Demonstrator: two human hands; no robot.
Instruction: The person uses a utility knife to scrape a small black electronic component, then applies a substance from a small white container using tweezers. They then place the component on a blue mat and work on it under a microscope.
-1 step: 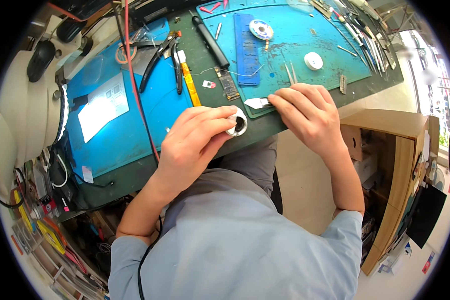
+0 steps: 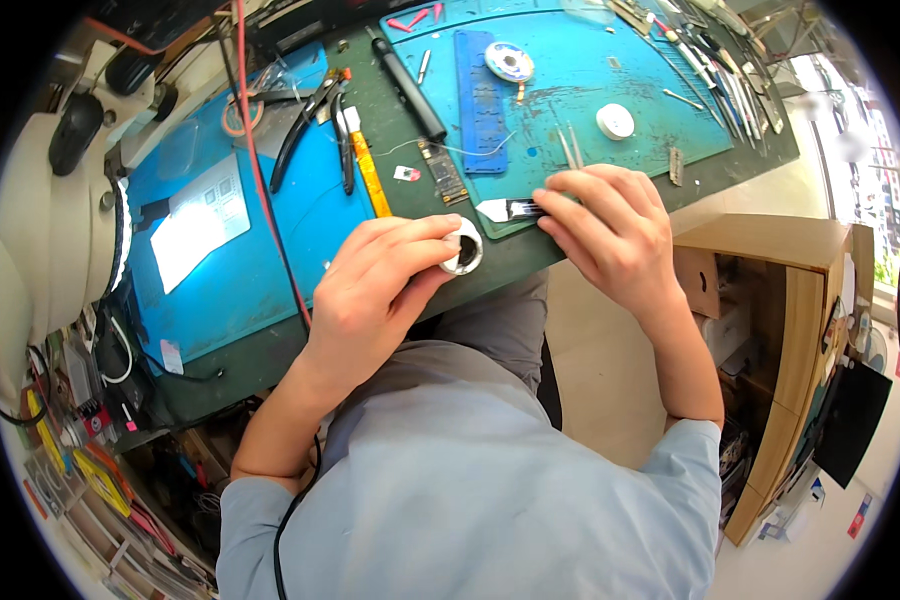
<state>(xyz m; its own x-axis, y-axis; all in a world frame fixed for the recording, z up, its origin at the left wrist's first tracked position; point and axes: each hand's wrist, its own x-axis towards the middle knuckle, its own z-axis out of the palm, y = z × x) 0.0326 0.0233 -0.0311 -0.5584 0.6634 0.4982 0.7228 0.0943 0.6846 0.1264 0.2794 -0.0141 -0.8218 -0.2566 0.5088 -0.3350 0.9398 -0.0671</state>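
Observation:
Between the thumb and fingers of my left hand (image 2: 370, 275) is a small round white jar (image 2: 476, 258), its dark opening facing up and its far side partly hidden by the fingertips. My right hand (image 2: 615, 225) pinches a small brush-like tool with a flat white tip (image 2: 491, 210) and a dark neck; its handle is hidden in the hand. That tip points left, over the mat's near edge, apart from the jar. Thin pale tweezers (image 2: 569, 146) stick out beyond my right knuckles; whether the hand holds them too, I cannot tell.
A small circuit board (image 2: 443, 175), a blue tray strip (image 2: 481, 110), a wire spool (image 2: 509, 62) and a white round lid (image 2: 615, 121) lie farther back. Pliers (image 2: 300, 135) and an orange flex cable (image 2: 367, 165) are left. A red cable (image 2: 253, 150) crosses the left mat.
The whole view has shifted slightly, so the bench things sit a little farther left. The brush-like tool has turned a little, showing more of its dark neck. Both grips look the same.

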